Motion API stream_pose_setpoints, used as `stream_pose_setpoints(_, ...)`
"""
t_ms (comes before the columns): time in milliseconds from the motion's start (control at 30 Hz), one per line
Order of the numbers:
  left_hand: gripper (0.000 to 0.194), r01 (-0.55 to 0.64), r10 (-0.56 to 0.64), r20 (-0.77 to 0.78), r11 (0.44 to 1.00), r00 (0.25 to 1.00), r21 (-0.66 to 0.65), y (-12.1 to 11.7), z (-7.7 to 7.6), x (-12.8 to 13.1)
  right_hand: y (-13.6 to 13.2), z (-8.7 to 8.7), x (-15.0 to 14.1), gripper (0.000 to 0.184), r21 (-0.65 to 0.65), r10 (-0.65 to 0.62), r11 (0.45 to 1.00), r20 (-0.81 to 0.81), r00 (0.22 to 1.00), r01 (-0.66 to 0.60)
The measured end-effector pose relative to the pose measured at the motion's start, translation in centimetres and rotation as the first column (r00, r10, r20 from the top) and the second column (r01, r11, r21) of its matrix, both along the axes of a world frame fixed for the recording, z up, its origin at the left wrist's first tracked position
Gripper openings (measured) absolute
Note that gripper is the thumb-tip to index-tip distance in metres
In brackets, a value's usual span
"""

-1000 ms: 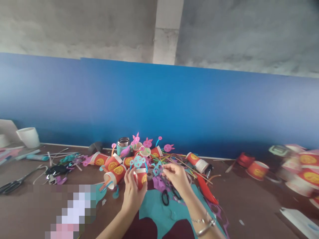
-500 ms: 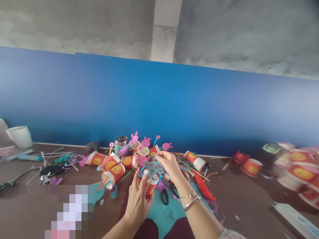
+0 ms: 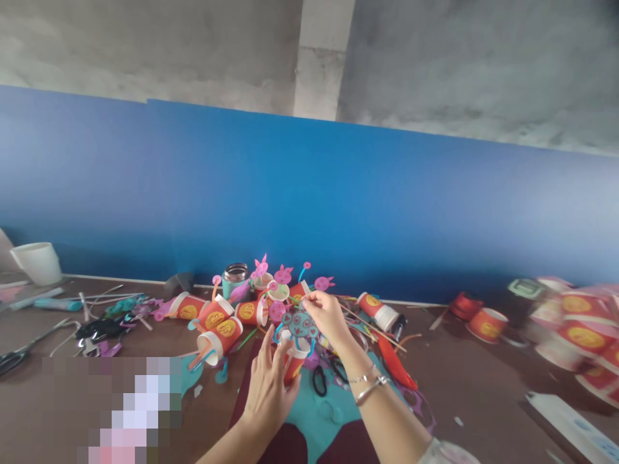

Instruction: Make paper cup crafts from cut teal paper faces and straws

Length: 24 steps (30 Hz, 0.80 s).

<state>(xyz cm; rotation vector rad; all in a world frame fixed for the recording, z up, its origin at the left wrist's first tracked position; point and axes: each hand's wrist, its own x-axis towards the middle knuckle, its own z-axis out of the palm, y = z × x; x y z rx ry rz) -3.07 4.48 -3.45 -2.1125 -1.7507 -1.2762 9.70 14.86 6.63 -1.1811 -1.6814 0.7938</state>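
Note:
My left hand [image 3: 269, 389] wraps round a red paper cup [image 3: 293, 363] with a yellow mark, held just above the brown table [image 3: 483, 399]. A teal paper animal cut-out [image 3: 298, 324] sits at the cup's rim. My right hand [image 3: 327, 316], with bracelets at the wrist, pinches the top of that cut-out with its fingertips. Both hands are over a teal paper sheet [image 3: 314, 415]. Black scissors [image 3: 325, 377] lie under my right wrist.
Several red cups with pink cut-outs [image 3: 251, 303] are heaped behind my hands by the blue wall. A jar [image 3: 235, 278] stands among them. More red cups [image 3: 575, 328] lie at the right. Scissors and scraps [image 3: 97, 325] lie left, near a white cup [image 3: 36, 262].
My left hand moved the cup right and nearer to me. My right hand left the loose teal piece and came onto the cut-out at the cup's rim, where it stays.

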Motion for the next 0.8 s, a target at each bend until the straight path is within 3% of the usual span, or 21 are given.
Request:
stream_pose_setpoints(433, 0.053, -0.009, 0.01, 0.009, 0.999, 1.0, -0.031, -0.1, 0.2, 0.0, -0.8, -0.1, -0.3, 0.016, -0.039, 0.101, 0.994, 0.039, 0.994, -0.099)
stream_pose_setpoints(600, 0.053, -0.025, 0.025, 0.004, 0.999, 1.0, -0.026, -0.2, 0.3, 0.0, -1.0, 0.2, -0.4, 0.029, 0.014, 0.128, 0.991, 0.127, 0.984, -0.131)
stream_pose_setpoints(800, 0.056, -0.01, 0.011, 0.024, 1.0, 1.0, -0.028, 0.0, 0.4, -0.1, -1.6, 0.4, -0.7, 0.026, 0.092, 0.08, 0.991, 0.171, 0.982, -0.097)
